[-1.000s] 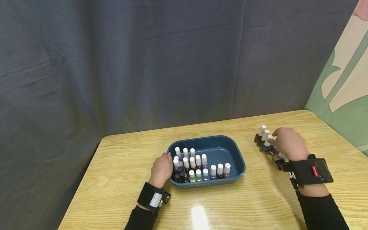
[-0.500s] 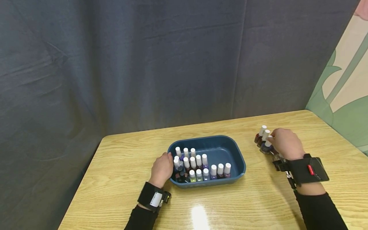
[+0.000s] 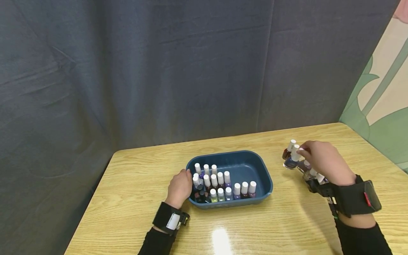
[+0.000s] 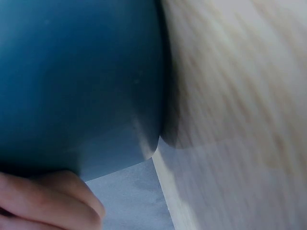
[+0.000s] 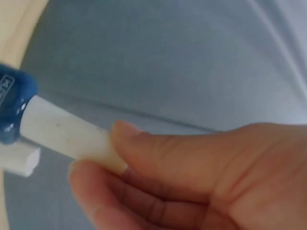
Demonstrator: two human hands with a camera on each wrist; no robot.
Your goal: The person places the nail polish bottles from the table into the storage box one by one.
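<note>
My right hand (image 3: 326,161) pinches a dark blue nail polish bottle (image 3: 290,163) by its white cap, between thumb and fingers. In the right wrist view, the cap (image 5: 67,130) shows clearly and the blue glass is cut off at the left edge. The bottle is tilted in front of other bottles on the table. My left hand (image 3: 179,187) grips the left end of the dark blue plastic bin (image 3: 243,171). From the left wrist, the curled fingers (image 4: 62,199) lie against the bin's wall. Nail polish bottles (image 3: 220,180) stand in rows inside it.
A dark red nail polish bottle (image 3: 285,153) stands behind the held one. Several more bottles (image 3: 307,169) are partly hidden under my right hand and wrist. The wooden table (image 3: 134,187) ends at a grey curtain (image 3: 191,88) behind.
My right fingers have closed on the blue bottle's cap. The bottle has shifted slightly left and up, apart from its place in the row. My left hand and the bin have stayed put.
</note>
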